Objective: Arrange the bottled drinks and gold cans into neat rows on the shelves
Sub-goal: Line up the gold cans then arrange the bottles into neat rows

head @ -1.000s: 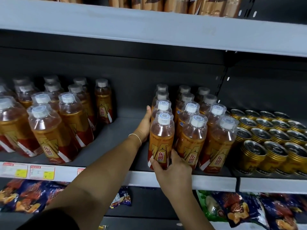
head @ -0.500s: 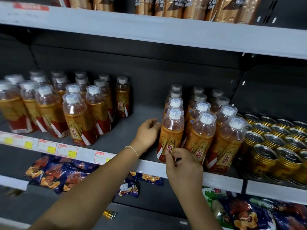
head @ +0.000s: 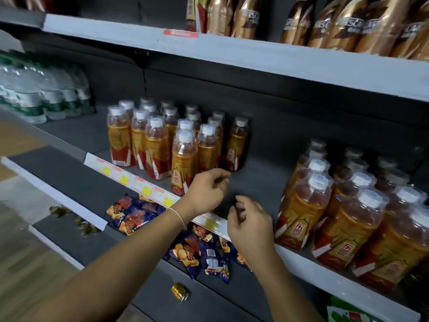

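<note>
Two groups of amber bottled drinks with white caps stand on the grey middle shelf [head: 262, 182]. The left group [head: 162, 140] stands in uneven rows; its front bottle [head: 184, 163] is nearest the shelf edge. The right group [head: 343, 205] stands in tight rows. My left hand [head: 206, 191] hovers in the gap, just right of the front bottle, fingers loosely curled and empty. Close beside it my right hand [head: 250, 224] hangs over the shelf edge, fingers also loosely curled, holding nothing. One gold can [head: 180, 291] lies on its side on the lowest shelf.
Gold coffee bottles [head: 348, 24] line the top shelf. Clear water bottles [head: 41, 89] stand at far left. Blue snack bags [head: 204, 252] lie on the shelf below, and price tags [head: 139, 184] run along the shelf edge. Wooden floor shows at lower left.
My view has swung left, and the gold cans at right have left the frame. My right hand let go of the front bottle of the right group. Both hands moved left into the gap.
</note>
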Motion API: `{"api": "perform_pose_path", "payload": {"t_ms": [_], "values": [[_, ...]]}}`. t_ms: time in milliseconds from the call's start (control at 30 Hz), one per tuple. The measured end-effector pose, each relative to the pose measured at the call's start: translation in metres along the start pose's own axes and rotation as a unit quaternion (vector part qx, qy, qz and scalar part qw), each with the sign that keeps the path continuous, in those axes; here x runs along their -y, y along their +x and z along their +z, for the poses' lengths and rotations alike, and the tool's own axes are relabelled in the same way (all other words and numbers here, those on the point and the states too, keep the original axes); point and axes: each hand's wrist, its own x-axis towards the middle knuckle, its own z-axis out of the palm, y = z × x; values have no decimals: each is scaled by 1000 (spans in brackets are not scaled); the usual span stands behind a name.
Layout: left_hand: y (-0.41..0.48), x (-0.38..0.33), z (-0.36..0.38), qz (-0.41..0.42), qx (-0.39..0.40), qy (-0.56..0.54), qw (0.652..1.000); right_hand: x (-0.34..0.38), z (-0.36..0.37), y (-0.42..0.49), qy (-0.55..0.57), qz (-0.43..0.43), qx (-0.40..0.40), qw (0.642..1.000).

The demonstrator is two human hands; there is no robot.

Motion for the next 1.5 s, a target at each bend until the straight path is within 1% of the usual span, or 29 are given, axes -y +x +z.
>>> {"api": "perform_pose_path", "payload": {"t_ms": [133,233,333,400,467,533,567,667,800,933,1033,1133,1267,1367,1500], "values": [[-5,13,-49,-13,-49,-14,999,21,29,21,-18,-7,44,999],[-6,28,-83,-20,-80,9,997,37,52,37,-12,2,72,997],[-3,43,-106,-33,-104,47,993,49,73,51,6,9,79,997],[4,54,-117,-48,-86,88,991,56,87,59,12,25,82,996],[11,63,-123,-53,-27,120,991,60,99,65,12,45,82,995],[17,69,-125,-39,23,131,990,61,107,68,23,64,74,995],[19,71,-125,-31,31,132,990,61,110,68,32,71,68,995],[21,75,-126,-1,22,128,992,59,113,67,66,97,50,992],[18,75,-115,39,41,122,991,50,103,56,87,127,38,987],[16,63,-89,100,69,113,986,33,82,41,72,167,26,983],[22,54,-65,121,95,85,984,19,64,38,68,202,21,977],[32,48,-38,123,108,42,986,5,49,43,64,216,11,974],[54,44,-6,125,130,1,984,-19,40,63,17,252,-32,967],[73,41,8,85,155,-46,983,-33,43,87,4,267,-52,962],[90,46,24,53,136,-62,987,-47,52,121,8,282,-83,956]]}}
